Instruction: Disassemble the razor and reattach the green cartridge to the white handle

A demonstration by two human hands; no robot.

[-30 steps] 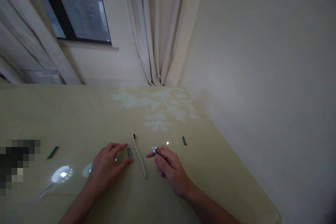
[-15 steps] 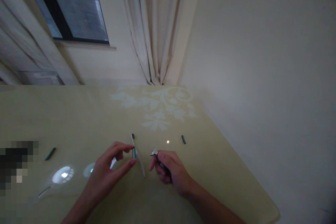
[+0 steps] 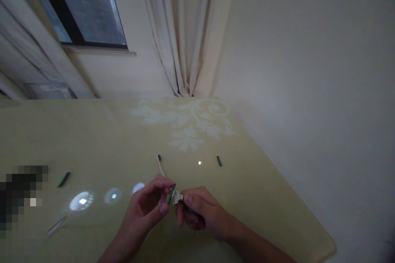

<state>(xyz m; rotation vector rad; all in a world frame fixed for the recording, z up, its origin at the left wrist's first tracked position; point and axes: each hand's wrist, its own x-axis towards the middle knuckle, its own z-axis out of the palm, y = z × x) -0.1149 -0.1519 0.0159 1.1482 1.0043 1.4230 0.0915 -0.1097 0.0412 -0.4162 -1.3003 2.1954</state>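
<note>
My left hand (image 3: pixel 148 209) pinches a small dark green stick (image 3: pixel 171 194) between thumb and fingers. Its end meets a small silvery piece (image 3: pixel 178 198) that my right hand (image 3: pixel 197 209) grips with curled fingers. Both hands are raised a little above the yellow table (image 3: pixel 262 197), close together near its front middle. A thin white rod with a dark tip (image 3: pixel 160 164) lies on the table just behind my hands, partly hidden by the left fingers.
Another green stick (image 3: pixel 219 160) lies to the right, a third (image 3: pixel 63 179) far to the left. A thin pale rod (image 3: pixel 57 225) lies at the front left. A blurred-out dark patch (image 3: pixel 21 197) is at the left edge. Table edge (image 3: pixel 290 189) runs along the right; curtain and window behind.
My left hand picked the green stick off the table and carried it right. Both hands drew toward me and came together, stick meeting the silvery piece.
</note>
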